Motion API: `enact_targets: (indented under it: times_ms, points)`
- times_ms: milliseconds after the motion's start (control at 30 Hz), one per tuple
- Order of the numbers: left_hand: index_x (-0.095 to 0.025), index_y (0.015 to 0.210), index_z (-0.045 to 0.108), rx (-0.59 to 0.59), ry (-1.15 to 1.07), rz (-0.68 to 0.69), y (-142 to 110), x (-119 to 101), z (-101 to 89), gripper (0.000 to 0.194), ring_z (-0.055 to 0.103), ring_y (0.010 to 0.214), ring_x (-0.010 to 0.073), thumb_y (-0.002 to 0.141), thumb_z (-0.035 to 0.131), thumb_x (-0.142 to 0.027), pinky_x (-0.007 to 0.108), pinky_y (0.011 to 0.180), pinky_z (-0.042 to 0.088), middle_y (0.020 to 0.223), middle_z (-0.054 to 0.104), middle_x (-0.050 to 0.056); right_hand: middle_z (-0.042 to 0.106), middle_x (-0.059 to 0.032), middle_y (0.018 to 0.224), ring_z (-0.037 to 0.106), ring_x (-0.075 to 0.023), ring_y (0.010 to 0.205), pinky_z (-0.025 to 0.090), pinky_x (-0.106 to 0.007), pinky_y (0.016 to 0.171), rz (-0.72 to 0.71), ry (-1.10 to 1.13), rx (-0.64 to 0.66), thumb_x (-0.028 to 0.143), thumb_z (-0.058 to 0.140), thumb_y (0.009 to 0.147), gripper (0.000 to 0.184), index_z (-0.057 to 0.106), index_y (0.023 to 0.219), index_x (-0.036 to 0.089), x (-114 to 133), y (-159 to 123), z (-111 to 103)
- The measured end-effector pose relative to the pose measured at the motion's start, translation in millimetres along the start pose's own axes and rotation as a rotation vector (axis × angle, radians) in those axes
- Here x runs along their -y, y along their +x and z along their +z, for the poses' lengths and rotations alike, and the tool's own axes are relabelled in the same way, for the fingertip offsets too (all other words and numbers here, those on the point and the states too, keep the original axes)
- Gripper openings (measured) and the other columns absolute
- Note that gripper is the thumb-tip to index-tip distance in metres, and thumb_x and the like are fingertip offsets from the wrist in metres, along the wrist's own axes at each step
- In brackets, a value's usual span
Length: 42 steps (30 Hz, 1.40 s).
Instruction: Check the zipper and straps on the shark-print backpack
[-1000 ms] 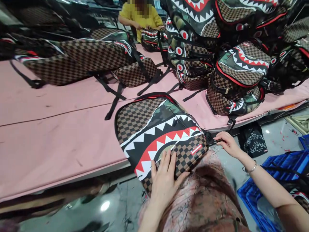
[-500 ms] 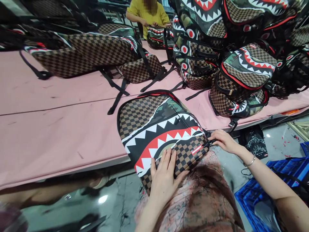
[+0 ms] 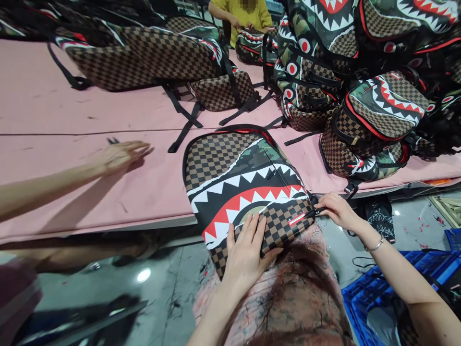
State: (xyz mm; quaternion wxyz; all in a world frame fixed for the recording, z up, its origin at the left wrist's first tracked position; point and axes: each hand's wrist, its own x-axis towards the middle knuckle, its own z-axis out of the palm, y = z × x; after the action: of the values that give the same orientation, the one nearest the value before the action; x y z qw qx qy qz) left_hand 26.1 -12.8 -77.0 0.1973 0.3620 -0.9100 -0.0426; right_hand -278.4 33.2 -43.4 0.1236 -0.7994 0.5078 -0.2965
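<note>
**Backpack at the bench's near edge, zipper pull in the right hand**

Head view: The backpack (image 3: 245, 185), checkered brown with a camouflage panel and a shark-mouth print, lies face up across the near edge of the pink bench (image 3: 72, 187), its lower end hanging off onto the person's lap. The left hand (image 3: 248, 252) lies flat and spread on the checkered front pocket, fingers released, pressing the fabric down. The right hand (image 3: 336, 211) sits at the bag's right side, its fingers pinched on the small black zipper pull (image 3: 317, 211); a bracelet (image 3: 374, 246) circles that wrist.

To do this well, I judge the flat hand should hold the pocket taut while the pull runs straight along the seam, so the fabric does not bunch into the teeth.

Another person's hand (image 3: 120, 154) reaches in over the bench from the left. More matching backpacks (image 3: 367, 125) are heaped along the far edge and right corner, and a blue crate (image 3: 363, 293) stands on the floor.
</note>
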Motion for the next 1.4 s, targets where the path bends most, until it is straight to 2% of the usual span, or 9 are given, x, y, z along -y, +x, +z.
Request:
enact_targets:
  times_ms: [233,433,667,1000,1067,1167,1233,1300,1400]
  points:
    - [-0.01,0.131,0.038,-0.014,0.009,-0.009,0,-1,2.0,0.064,0.032,0.127,0.0303,0.083,0.046,-0.051,0.054,0.104,0.01,0.136,0.036,0.017,0.056,-0.007,0.093,0.05,-0.0178,0.088,0.041,-0.033,0.077,0.006,-0.02,0.029,0.025,0.049,0.09,0.016,0.055,0.102,0.017,3,2,0]
    - [-0.009,0.13,0.039,-0.013,0.017,-0.012,1,-1,3.6,0.066,0.033,0.127,0.0305,0.081,0.048,-0.052,0.053,0.105,0.009,0.137,0.035,0.017,0.056,-0.0088,0.092,0.049,-0.0191,0.086,0.041,-0.033,0.073,-0.053,-0.043,0.067,0.03,0.04,0.094,0.021,0.054,0.099,0.015,21,16,10]
    - [-0.009,0.13,0.038,0.006,0.024,-0.031,0,0,6.8,0.07,0.032,0.127,0.0299,0.079,0.051,-0.054,0.053,0.105,0.008,0.137,0.035,0.016,0.055,-0.008,0.091,0.047,-0.0194,0.083,0.039,-0.032,0.071,-0.034,-0.104,0.107,0.029,0.038,0.095,0.021,0.053,0.098,0.015,35,20,11]
    - [-0.009,0.129,0.04,0.039,0.02,-0.05,1,-1,4.0,0.068,0.032,0.127,0.03,0.078,0.053,-0.052,0.053,0.105,0.007,0.137,0.035,0.016,0.056,-0.0078,0.087,0.048,-0.0189,0.08,0.037,-0.031,0.07,-0.024,-0.033,0.076,0.027,0.039,0.094,0.02,0.055,0.094,0.016,49,25,25]
    - [-0.009,0.129,0.041,0.024,0.031,-0.044,1,0,3.5,0.069,0.033,0.127,0.0301,0.077,0.053,-0.051,0.053,0.105,0.008,0.137,0.036,0.016,0.057,-0.0059,0.088,0.049,-0.0175,0.082,0.038,-0.031,0.074,0.047,0.078,0.053,0.025,0.044,0.092,0.015,0.056,0.096,0.017,49,23,23]
    - [-0.008,0.128,0.041,0.002,0.036,-0.029,0,2,3.9,0.068,0.034,0.125,0.0314,0.077,0.053,-0.051,0.054,0.104,0.008,0.136,0.037,0.017,0.057,-0.0043,0.094,0.051,-0.0159,0.087,0.039,-0.028,0.078,0.293,0.255,0.044,0.024,0.05,0.089,0.014,0.055,0.101,0.018,39,14,14]
    - [-0.007,0.128,0.042,-0.018,0.038,-0.017,0,1,4.5,0.067,0.034,0.125,0.0321,0.077,0.054,-0.05,0.055,0.104,0.008,0.136,0.037,0.017,0.055,-0.0048,0.099,0.051,-0.0161,0.091,0.04,-0.027,0.079,0.44,0.33,0.058,0.027,0.052,0.087,0.022,0.052,0.106,0.017,29,8,6]
    - [-0.008,0.128,0.042,-0.036,0.031,0.013,1,-3,5.2,0.066,0.033,0.126,0.032,0.076,0.056,-0.046,0.054,0.105,0.007,0.136,0.037,0.017,0.054,-0.0054,0.1,0.05,-0.0164,0.091,0.04,-0.027,0.079,0.503,0.361,0.072,0.029,0.053,0.085,0.026,0.051,0.108,0.016,19,3,-2]
    - [-0.009,0.127,0.043,-0.062,-0.01,0.059,3,-12,6.3,0.058,0.036,0.125,0.0289,0.077,0.057,-0.036,0.051,0.108,0.006,0.134,0.041,0.013,0.055,-0.0045,0.091,0.05,-0.0156,0.084,0.039,-0.026,0.075,0.55,0.372,0.095,0.031,0.053,0.084,0.022,0.054,0.097,0.014,10,0,-10]
